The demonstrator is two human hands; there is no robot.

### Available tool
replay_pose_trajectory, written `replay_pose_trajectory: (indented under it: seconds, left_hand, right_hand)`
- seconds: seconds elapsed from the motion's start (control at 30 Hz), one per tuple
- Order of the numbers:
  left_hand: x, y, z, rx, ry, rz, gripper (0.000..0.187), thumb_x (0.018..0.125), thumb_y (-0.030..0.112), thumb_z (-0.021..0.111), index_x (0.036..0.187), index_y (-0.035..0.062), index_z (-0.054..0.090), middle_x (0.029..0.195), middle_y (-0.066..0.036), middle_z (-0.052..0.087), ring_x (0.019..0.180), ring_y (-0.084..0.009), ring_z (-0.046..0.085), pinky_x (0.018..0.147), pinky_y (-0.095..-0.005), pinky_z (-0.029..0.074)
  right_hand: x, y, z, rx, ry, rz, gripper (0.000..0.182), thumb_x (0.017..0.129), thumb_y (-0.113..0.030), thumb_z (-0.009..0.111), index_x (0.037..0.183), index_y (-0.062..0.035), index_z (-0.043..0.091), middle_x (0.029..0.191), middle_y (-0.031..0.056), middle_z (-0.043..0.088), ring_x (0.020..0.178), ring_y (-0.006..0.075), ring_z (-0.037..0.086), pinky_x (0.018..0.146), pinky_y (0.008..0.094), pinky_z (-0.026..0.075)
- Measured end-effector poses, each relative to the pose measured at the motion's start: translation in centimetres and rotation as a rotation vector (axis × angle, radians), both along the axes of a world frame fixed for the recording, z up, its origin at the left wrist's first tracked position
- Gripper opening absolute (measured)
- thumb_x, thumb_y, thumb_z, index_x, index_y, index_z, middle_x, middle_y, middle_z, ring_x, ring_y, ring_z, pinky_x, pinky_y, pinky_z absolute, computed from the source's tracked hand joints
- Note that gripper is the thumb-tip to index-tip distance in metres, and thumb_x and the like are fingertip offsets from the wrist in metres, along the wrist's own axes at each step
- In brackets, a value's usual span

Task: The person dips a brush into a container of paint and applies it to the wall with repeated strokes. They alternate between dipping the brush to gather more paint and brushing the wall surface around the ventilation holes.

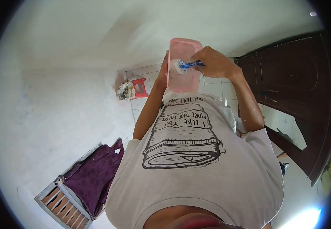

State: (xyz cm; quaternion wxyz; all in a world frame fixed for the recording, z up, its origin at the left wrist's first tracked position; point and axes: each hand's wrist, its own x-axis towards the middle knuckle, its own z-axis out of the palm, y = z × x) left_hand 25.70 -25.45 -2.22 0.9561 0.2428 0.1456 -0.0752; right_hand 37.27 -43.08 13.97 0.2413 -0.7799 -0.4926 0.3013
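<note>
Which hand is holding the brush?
The right hand: its fingers grip the blue-handled brush, while the left hand holds the pink container instead.

- Tub (180,84): 1 o'clock, in left hand (164,70)
- Brush (184,66): over tub, in right hand (216,65)
- Stool (138,81): 10 o'clock
- Wardrobe (288,72): 2 o'clock
- Cloth (89,177): 8 o'clock

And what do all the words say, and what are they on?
"I LIKE YOU": white shirt
"MORE THAN Coffee": same shirt
"THAT SAY": same shirt; the word before it is unclear
Tiny shirt line between those: too small
Pink tub, blue brush: nothing readable
</note>
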Motion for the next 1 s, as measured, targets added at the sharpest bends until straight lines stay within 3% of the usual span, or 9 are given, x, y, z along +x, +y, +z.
replay_pose_trajectory:
  seconds: [0.13,0.23,0.3,0.53,0.73,0.83,0.9,0.93,1.0]
  left_hand:
    - [-0.1,-1.3,1.7,0.127,-0.052,0.129,0.069,0.100,0.064,0.036,0.146,0.0123,0.041,0.133,-0.010,0.057,0.115,-0.0246,0.062,0.095,-0.0412,0.055]
    - [-0.8,0.1,-3.0,0.106,-0.097,0.195,0.061,0.102,0.052,0.039,0.144,0.0081,0.041,0.132,-0.013,0.058,0.113,-0.0266,0.064,0.093,-0.0423,0.058]
    - [-0.8,-1.6,0.1,0.122,-0.075,0.216,0.062,0.102,0.056,0.039,0.144,0.0102,0.041,0.132,-0.011,0.057,0.114,-0.0251,0.063,0.093,-0.0413,0.057]
    - [-1.5,-2.9,0.3,0.184,-0.047,0.289,0.062,0.102,0.057,0.040,0.144,0.0122,0.042,0.131,-0.010,0.057,0.115,-0.0248,0.062,0.093,-0.0411,0.057]
    - [-2.2,-2.6,0.1,0.102,-0.073,0.273,0.063,0.102,0.057,0.039,0.145,0.0121,0.041,0.133,-0.011,0.057,0.115,-0.0270,0.061,0.095,-0.0443,0.055]
    - [-3.2,-1.9,-1.3,-0.065,-0.161,0.270,0.062,0.102,0.057,0.037,0.146,0.0118,0.041,0.134,-0.012,0.056,0.117,-0.0293,0.060,0.096,-0.0473,0.054]
    - [-3.7,-1.2,-3.1,-0.007,-0.065,0.304,0.061,0.101,0.054,0.039,0.143,0.0098,0.043,0.133,-0.013,0.056,0.118,-0.0309,0.060,0.098,-0.0489,0.053]
    - [-3.9,-0.8,-3.9,0.051,0.035,0.326,0.060,0.100,0.052,0.040,0.141,0.0079,0.044,0.132,-0.014,0.057,0.119,-0.0325,0.059,0.099,-0.0504,0.052]
    - [-3.8,-1.4,-0.9,0.011,-0.049,0.283,0.063,0.101,0.056,0.038,0.143,0.0098,0.043,0.134,-0.014,0.056,0.119,-0.0323,0.059,0.099,-0.0503,0.052]
  right_hand:
    - [-0.5,-0.5,-1.6,0.048,-0.108,-0.014,0.021,0.085,-0.006,0.066,0.103,-0.0011,0.074,0.099,0.0160,0.071,0.095,0.0354,0.064,0.090,0.0430,0.049]
    - [-1.0,-1.0,-2.6,0.294,-0.181,-0.021,0.020,0.081,-0.002,0.062,0.097,0.0006,0.073,0.089,0.0180,0.068,0.088,0.0373,0.064,0.080,0.0475,0.050]
    - [-1.1,-1.2,-2.3,0.359,-0.171,-0.017,0.018,0.081,-0.001,0.062,0.095,0.0024,0.072,0.089,0.0176,0.068,0.087,0.0373,0.064,0.081,0.0465,0.050]
    - [-1.6,-1.7,-2.1,0.260,-0.130,0.015,0.017,0.082,-0.001,0.061,0.096,0.0024,0.072,0.089,0.0190,0.067,0.089,0.0370,0.064,0.082,0.0457,0.050]
    - [-2.2,-2.1,-3.2,0.407,-0.148,-0.034,0.022,0.087,-0.002,0.059,0.104,0.0026,0.072,0.089,0.0198,0.068,0.084,0.0360,0.066,0.080,0.0445,0.052]
    - [-2.4,-2.8,-1.8,0.241,0.092,-0.084,0.026,0.089,-0.003,0.057,0.110,0.0027,0.070,0.089,0.0210,0.069,0.077,0.0372,0.066,0.078,0.0444,0.053]
    - [-1.7,-3.3,0.8,0.055,0.211,-0.144,0.028,0.091,-0.003,0.054,0.115,0.0025,0.069,0.089,0.0213,0.070,0.072,0.0370,0.067,0.075,0.0441,0.053]
    - [-1.4,-3.7,0.6,0.149,0.096,-0.122,0.027,0.091,-0.005,0.056,0.113,0.0014,0.070,0.087,0.0190,0.070,0.076,0.0340,0.067,0.078,0.0438,0.052]
    - [-1.0,-4.0,-0.7,0.169,0.030,-0.078,0.024,0.092,-0.005,0.057,0.112,-0.0005,0.070,0.084,0.0180,0.067,0.074,0.0333,0.063,0.074,0.0429,0.050]
